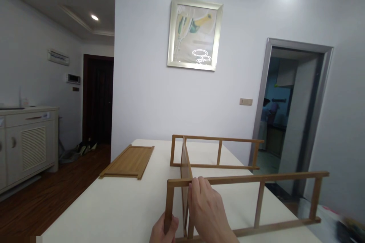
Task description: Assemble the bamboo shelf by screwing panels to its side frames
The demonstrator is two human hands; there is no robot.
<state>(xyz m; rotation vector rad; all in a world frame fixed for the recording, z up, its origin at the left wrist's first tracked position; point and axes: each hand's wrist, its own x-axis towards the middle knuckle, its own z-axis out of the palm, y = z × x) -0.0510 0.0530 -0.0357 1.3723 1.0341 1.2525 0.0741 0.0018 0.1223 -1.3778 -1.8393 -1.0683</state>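
Note:
A wooden shelf rack lies on its side on the white table (114, 205). It has a near ladder-like side frame (288, 177) and a far side frame (216, 139), with an upright shelf board (186, 163) spanning between them towards the left end. My left hand (162, 231) grips the short left end bar of the near frame, thumb on its right side. Over the near frame's top rail, beside the shelf board, my right hand (207, 207) has its fingers curled. Where board and frame meet is partly hidden by this hand.
A flat slatted wooden shelf board (129, 162) lies at the table's left edge. Behind the table is a wall with a framed picture (195, 34). A doorway (285, 121) stands right, a white cabinet (28, 140) left, and shoes (87, 147) lie near a dark door.

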